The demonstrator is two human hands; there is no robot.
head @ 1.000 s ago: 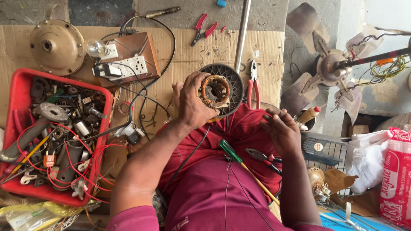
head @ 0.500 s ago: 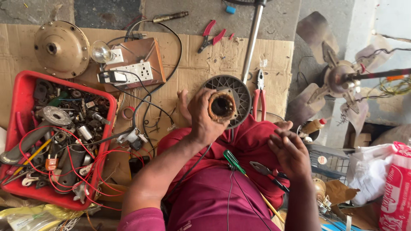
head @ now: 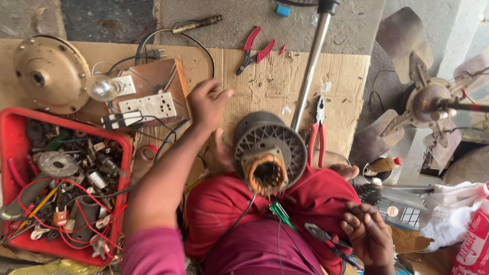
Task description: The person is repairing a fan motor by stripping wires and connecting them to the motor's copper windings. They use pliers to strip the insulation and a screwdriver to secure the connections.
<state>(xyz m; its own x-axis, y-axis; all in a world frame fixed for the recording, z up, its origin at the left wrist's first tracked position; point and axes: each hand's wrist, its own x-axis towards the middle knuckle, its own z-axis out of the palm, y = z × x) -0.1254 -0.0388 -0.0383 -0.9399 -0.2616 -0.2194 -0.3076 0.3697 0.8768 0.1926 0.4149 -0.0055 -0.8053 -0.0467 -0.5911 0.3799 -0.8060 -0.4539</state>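
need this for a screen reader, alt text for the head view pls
Seen from above, a seated person's left hand reaches out over cardboard toward a wooden switchboard, while a fan motor rests in their red-clothed lap. The right hand rests on the thigh beside pliers; a red tray of parts sits left.

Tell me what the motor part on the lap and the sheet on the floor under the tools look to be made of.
Motor part: dull grey metal housing, seemingly cast, with ribbed spokes; the core holds what look like copper windings, glossy orange-brown. Sheet: corrugated cardboard, matte tan, with fold creases and scuffed edges.
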